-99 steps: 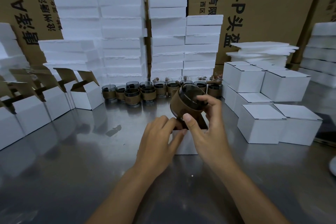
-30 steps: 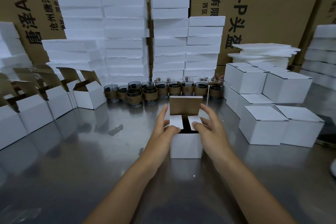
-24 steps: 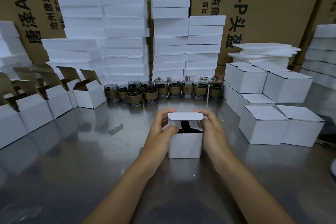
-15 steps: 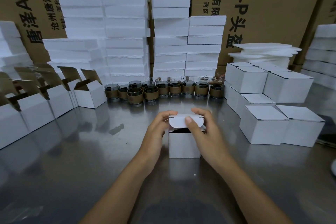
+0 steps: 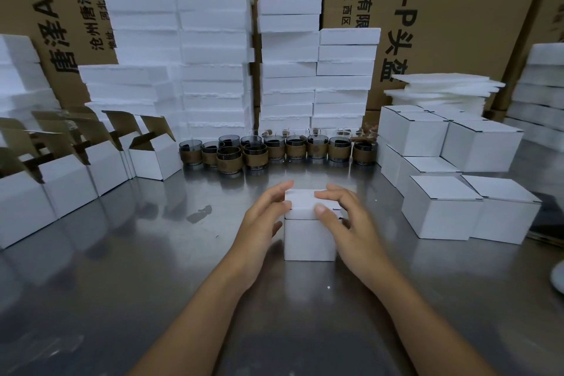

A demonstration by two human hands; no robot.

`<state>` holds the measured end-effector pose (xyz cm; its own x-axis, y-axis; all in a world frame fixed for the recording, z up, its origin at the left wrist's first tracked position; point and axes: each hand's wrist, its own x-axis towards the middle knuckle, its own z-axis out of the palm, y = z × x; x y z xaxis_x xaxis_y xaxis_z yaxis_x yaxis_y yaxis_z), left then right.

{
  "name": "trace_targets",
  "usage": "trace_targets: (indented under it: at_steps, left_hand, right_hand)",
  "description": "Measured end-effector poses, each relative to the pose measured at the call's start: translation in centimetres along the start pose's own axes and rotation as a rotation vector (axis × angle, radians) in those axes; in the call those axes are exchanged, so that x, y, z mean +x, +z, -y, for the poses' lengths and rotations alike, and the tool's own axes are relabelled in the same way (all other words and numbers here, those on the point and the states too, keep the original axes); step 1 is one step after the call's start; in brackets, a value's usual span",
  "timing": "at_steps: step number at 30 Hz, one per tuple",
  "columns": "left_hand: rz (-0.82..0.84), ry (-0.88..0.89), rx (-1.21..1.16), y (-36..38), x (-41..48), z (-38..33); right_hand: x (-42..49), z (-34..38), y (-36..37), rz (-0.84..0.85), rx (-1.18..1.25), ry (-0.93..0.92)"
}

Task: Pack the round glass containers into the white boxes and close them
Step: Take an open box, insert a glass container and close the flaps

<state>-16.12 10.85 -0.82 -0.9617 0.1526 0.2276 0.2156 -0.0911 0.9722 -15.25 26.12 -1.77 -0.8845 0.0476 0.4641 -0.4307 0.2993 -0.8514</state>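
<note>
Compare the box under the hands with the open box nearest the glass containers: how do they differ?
The centre box has its lid folded down; the open box has brown-lined flaps standing up. The left hand and right hand grip the centre box; nothing touches the open box. The centre box stands alone; the open box ends a row. Both are white and sit on the metal table.

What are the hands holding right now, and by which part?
The white box, at its top: the left hand grips the left edge of the lid, the right hand the right edge, with its thumb on the lid's front.
</note>
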Motion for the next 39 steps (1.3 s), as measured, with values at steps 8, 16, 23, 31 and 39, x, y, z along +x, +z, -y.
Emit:
trace_targets:
  at_steps: [8, 16, 23, 31, 39]
  left_hand:
    - [-0.009, 0.005, -0.034, -0.1, 0.4, 0.4]
    - [-0.054, 0.008, -0.044, 0.1, 0.6, 0.5]
    - [-0.065, 0.039, 0.025, 0.5, 0.4, 0.8]
    - [-0.08, 0.007, 0.008, 0.8, 0.9, 1.0]
    - [-0.125, -0.035, -0.031, 0.9, 1.8, 1.6]
  right_hand:
    - [0.2, 0.1, 0.2, -0.058, -0.001, 0.007]
    - [-0.7, -0.1, 0.9, -0.069, -0.185, -0.008]
    - [-1.3, 0.4, 1.7, -0.053, -0.407, 0.005]
    - [-0.1, 0.5, 0.5, -0.209, -0.414, 0.031]
    - [6.3, 3.5, -7.9, -0.441, -0.56, -0.052]
